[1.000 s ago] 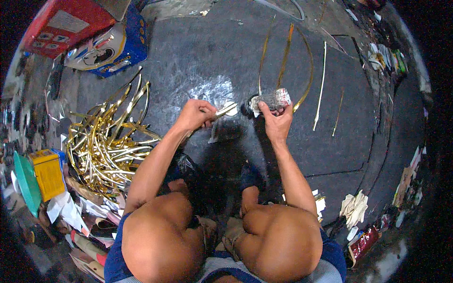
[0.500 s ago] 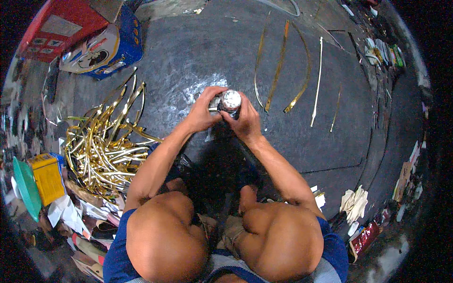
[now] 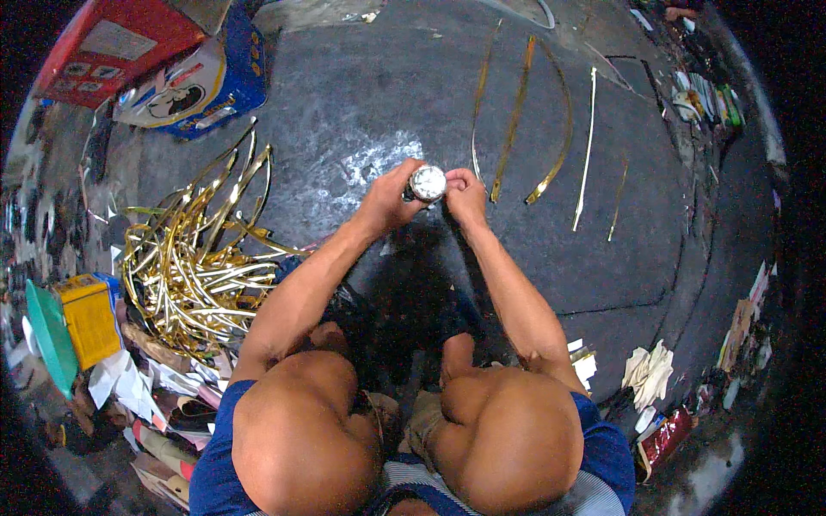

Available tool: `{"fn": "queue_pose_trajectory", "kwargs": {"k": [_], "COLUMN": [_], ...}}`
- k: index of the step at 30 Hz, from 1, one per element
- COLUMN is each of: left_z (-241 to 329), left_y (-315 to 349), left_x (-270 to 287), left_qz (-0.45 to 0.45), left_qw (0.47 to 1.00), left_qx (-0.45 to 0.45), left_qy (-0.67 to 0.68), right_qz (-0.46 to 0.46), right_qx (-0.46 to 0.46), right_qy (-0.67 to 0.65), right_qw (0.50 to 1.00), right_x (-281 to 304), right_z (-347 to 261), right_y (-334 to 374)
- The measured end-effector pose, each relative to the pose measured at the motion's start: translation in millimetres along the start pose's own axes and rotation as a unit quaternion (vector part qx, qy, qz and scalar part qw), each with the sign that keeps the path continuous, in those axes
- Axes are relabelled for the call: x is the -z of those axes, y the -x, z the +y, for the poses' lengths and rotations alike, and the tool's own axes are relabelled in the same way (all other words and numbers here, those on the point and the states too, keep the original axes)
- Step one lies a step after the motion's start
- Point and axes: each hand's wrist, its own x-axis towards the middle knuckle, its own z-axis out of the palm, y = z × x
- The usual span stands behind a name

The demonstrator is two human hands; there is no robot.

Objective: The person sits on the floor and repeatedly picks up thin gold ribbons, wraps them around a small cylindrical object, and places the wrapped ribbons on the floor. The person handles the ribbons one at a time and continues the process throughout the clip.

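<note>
My left hand (image 3: 391,199) is wrapped round a small round jar or can (image 3: 428,183) with a whitish, silvery top, held above the dark floor in front of me. Close by its right side, the fingers of my right hand (image 3: 467,202) are curled into a pinch. Whether they grip something thin or touch the rim is too small to make out. Farther right lie several gold strips (image 3: 518,120), spaced apart, and a paler strip (image 3: 587,146). To my left is a tangled heap of shiny gold strips (image 3: 194,275).
At the far left stand a red box (image 3: 112,43) and a blue-and-white box (image 3: 194,95). A yellow tin (image 3: 89,322) and a green lid-like disc (image 3: 50,340) are at the near left, by paper scraps (image 3: 125,387). Pale gloves or cloth (image 3: 647,374) lie at the near right.
My right hand has come away from the side of the jar or can, and its fingers have closed to a pinch on the right. My left hand still holds the jar or can.
</note>
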Motion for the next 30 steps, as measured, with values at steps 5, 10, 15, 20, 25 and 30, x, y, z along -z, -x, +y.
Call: {"fn": "queue_pose_trajectory", "kwargs": {"k": [5, 10, 15, 20, 25, 30], "left_z": [5.8, -3.2, -9.8, -4.1, -1.7, -3.0], "left_y": [-7.2, -5.3, 3.7, -1.9, -3.0, 12.4], "left_x": [-8.2, -0.3, 10.4, 4.7, 3.9, 24.4], "left_qz": [-0.009, -0.015, -0.008, -0.027, -0.051, 0.044], "left_qw": [1.0, 1.0, 1.0, 0.999, 0.998, 0.997], "left_qx": [-0.014, -0.018, -0.028, -0.031, -0.033, -0.053], "left_qy": [0.013, 0.007, -0.007, 0.017, -0.004, -0.025], "right_qz": [-0.001, -0.069, -0.235, -0.108, 0.025, 0.041], "right_qx": [0.05, 0.162, 0.321, 0.387, 0.431, 0.528], "right_qy": [-0.1, -0.324, -0.395, -0.328, -0.242, -0.124], "right_qw": [0.994, 0.93, 0.828, 0.855, 0.869, 0.839], "right_x": [16.9, 76.1, 150.0, 206.4, 169.8, 126.4], "right_z": [-7.8, -114.1, -246.7, -291.0, -369.1, -430.6], "right_y": [1.6, 45.7, 99.5, 96.2, 25.7, -52.5]}}
